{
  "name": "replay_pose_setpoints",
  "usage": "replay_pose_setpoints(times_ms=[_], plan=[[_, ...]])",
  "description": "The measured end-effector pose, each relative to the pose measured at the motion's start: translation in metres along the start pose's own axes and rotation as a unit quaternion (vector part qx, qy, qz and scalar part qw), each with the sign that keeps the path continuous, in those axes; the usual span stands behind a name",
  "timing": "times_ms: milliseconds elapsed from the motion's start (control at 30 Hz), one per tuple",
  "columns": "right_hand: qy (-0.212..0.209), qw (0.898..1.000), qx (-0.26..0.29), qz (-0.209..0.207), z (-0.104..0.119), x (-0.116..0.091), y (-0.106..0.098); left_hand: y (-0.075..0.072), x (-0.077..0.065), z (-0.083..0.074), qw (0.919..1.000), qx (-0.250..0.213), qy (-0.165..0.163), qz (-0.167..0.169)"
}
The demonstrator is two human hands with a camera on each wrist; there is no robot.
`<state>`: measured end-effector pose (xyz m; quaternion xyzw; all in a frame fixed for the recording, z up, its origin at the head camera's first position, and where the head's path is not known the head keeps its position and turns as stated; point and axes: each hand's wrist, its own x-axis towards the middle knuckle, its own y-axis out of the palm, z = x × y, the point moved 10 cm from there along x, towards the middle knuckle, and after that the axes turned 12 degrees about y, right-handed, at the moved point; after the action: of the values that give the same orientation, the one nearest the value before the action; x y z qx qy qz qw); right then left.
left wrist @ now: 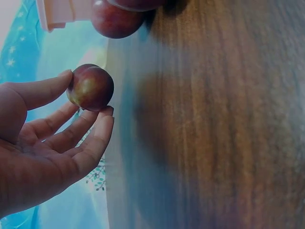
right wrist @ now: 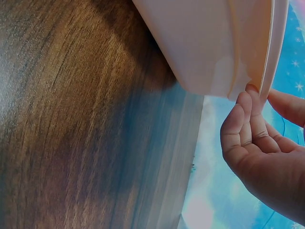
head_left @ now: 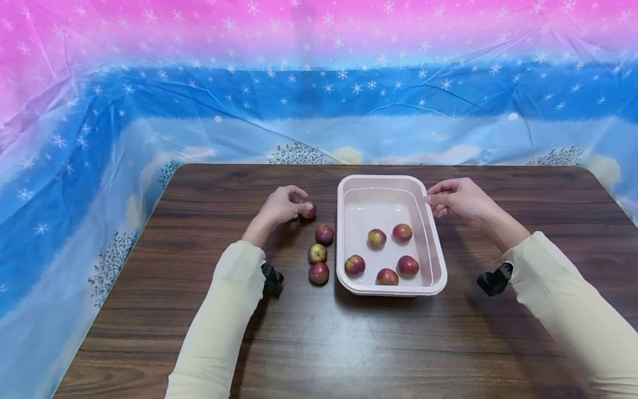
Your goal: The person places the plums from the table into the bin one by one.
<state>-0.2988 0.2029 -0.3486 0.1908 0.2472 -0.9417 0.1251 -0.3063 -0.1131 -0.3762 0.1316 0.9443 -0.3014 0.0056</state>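
My left hand (head_left: 282,207) pinches a dark red plum (left wrist: 91,88) between thumb and fingertips, left of a pale pink plastic basin (head_left: 387,180). In the left wrist view the plum shows a yellowish patch. My right hand (head_left: 461,198) holds the basin's right rim near its far corner, thumb on top and fingers under the lip, as the right wrist view shows. Inside the basin lie several red and yellow plums (head_left: 376,238). Three more, a dark plum (head_left: 324,234), a yellow-green one (head_left: 317,254) and a red one (head_left: 318,273), form a line on the table beside the basin's left wall.
The brown wood-grain table (head_left: 199,310) has rounded far corners. Behind and to the left of it hangs a pink and blue snowflake cloth (head_left: 309,88). A black wrist camera (head_left: 272,278) sits on the left sleeve and another black camera (head_left: 495,279) on the right one.
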Motion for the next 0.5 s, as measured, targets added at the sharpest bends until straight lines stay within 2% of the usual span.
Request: replay_pose_setpoints(times_ms=[500], plan=[[0.005,1.000,0.010,0.006,-0.001,0.002,0.001,-0.013,-0.004,-0.014,0.9979,-0.060,-0.006,-0.025]])
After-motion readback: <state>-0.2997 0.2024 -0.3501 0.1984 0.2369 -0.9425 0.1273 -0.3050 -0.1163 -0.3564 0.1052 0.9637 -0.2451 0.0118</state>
